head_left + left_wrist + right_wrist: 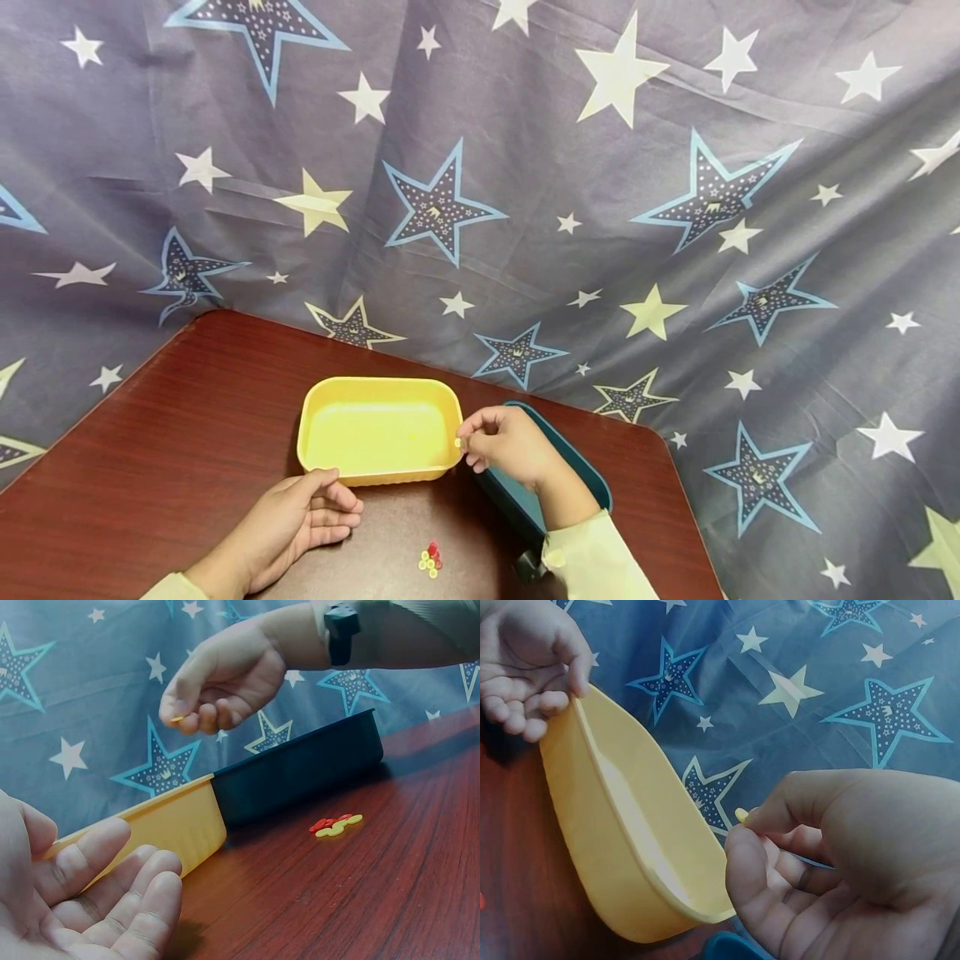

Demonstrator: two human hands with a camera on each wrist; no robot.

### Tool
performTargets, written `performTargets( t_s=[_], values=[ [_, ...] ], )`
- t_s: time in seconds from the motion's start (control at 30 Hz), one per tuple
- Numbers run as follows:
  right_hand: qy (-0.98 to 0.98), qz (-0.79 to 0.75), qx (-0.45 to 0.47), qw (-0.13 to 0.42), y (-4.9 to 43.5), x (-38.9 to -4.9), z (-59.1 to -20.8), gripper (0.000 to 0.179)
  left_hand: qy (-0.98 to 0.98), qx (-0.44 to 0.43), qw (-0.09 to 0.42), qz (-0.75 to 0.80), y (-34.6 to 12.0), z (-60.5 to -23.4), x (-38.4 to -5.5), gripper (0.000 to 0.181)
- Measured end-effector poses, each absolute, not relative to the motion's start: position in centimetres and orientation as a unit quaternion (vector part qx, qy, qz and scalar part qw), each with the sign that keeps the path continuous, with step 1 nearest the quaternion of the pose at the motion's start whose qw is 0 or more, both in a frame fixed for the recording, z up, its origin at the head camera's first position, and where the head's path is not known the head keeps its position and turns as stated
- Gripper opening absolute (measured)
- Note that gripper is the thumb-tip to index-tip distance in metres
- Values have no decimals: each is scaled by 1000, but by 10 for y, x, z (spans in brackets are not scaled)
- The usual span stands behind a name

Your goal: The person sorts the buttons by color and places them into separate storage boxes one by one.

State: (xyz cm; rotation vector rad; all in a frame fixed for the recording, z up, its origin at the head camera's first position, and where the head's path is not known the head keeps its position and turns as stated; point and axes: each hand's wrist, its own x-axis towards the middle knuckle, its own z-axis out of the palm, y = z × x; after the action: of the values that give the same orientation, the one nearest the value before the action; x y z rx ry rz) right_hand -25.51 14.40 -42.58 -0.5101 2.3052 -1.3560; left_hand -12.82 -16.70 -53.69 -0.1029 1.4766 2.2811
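Note:
My right hand point(510, 446) pinches a small yellow button-like disc point(741, 814) between thumb and forefinger. It is at the right end of a yellow plastic tray point(375, 478), and in the left wrist view it appears above the rims. At the tray's near side is my left hand point(303, 521), its thumb at the rim and its other fingers loosely bent, holding nothing. Several red and yellow discs point(336, 826) lie in a small cluster on the table, in front of the tray.
A dark teal tray point(570, 454) stands right of the yellow one, partly hidden under my right forearm. The reddish-brown wooden table point(187, 400) ends at a grey curtain printed with stars point(540, 275). A black strap device point(343, 634) is on the right wrist.

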Motion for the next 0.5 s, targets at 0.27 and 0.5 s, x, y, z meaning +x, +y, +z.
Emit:
performTargets(
  t_s=[0.27, 0.5],
  values=[
    [828, -493, -161, 215, 128, -278, -427, 11, 531, -38, 208, 821, -167, -537, -128, 49],
    [819, -500, -150, 237, 114, -295, -429, 17, 534, -36, 207, 819, -167, -538, -128, 49]
  ],
)
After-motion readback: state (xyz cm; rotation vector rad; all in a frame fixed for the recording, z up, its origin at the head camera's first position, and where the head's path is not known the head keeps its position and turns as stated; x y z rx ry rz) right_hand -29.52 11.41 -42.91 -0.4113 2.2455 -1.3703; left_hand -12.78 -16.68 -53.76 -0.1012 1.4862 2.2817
